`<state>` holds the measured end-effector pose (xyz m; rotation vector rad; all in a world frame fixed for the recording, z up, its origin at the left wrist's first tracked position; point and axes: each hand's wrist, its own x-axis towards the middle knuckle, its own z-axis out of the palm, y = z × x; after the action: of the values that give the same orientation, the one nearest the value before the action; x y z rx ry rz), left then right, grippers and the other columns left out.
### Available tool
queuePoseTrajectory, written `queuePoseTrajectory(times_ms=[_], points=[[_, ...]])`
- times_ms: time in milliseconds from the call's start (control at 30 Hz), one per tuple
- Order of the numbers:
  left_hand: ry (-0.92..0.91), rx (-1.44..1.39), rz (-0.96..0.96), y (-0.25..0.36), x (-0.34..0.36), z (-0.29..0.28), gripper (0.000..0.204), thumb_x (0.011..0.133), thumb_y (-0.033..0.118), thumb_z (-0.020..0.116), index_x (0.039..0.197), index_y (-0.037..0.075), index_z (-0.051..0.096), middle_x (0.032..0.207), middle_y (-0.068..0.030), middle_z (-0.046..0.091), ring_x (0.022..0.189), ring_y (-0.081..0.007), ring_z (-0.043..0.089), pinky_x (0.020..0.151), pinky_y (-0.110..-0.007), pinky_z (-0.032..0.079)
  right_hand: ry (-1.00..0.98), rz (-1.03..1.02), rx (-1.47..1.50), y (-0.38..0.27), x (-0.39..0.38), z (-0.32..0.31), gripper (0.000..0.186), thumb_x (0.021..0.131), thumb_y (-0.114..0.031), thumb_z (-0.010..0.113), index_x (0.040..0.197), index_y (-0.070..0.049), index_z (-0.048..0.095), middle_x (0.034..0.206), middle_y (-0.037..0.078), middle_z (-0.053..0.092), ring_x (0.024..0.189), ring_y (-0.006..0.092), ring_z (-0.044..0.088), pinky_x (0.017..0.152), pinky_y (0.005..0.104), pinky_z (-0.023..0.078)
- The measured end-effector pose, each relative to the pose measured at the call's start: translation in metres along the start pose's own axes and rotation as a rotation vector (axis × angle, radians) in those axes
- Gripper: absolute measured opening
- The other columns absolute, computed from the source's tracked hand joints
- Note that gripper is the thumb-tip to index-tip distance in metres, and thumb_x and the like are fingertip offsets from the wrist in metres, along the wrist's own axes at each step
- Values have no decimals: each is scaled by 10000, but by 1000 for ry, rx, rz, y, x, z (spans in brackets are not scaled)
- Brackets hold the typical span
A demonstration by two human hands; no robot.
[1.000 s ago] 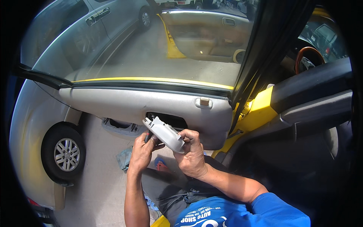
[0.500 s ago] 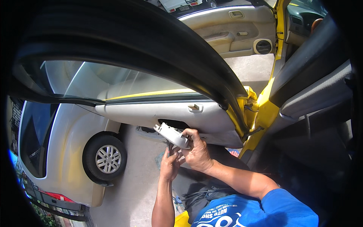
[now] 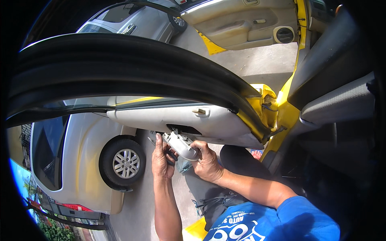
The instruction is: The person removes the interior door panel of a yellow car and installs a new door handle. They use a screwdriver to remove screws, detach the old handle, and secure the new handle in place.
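My right hand grips the rounded end of a light grey plastic door-handle trim piece, thumb on top. The piece is tilted, its narrow clipped end pointing up and left toward the door. Beside it, my left hand is closed, thumb up, around a small dark object whose kind I cannot make out. Just beyond the trim piece is the pale door panel with a dark opening. An inner door handle sits on the panel above that opening.
The black window frame of the door arches across the view. A yellow door pillar stands at right, with a grey seat beside it. A parked car's wheel is at left; another open door is ahead.
My left hand has moved left, away from my right hand, and the dark object now shows in it. My right hand still holds the trim piece. The view has shifted.
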<state>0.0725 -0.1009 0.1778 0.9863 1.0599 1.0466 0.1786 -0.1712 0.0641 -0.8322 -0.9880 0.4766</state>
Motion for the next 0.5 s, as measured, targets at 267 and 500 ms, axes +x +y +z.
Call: queuePoseTrajectory(times_ms=[267, 500], points=[[46, 462, 269, -1, 11, -3, 444, 1090, 453, 613, 1163, 32, 737, 795, 13, 635, 612, -24, 480, 499, -202, 330, -11, 12, 0, 3, 2, -7, 630, 766, 152, 718, 1301, -87, 486, 1138, 191, 675, 1058, 407, 724, 868, 431, 577], [38, 432, 289, -10, 5, 10, 422, 1059, 371, 671, 1214, -18, 723, 789, 22, 594, 588, -25, 455, 494, -202, 323, -19, 26, -30, -2, 6, -14, 599, 784, 153, 707, 1296, -83, 504, 1162, 186, 677, 1102, 400, 717, 901, 424, 583]])
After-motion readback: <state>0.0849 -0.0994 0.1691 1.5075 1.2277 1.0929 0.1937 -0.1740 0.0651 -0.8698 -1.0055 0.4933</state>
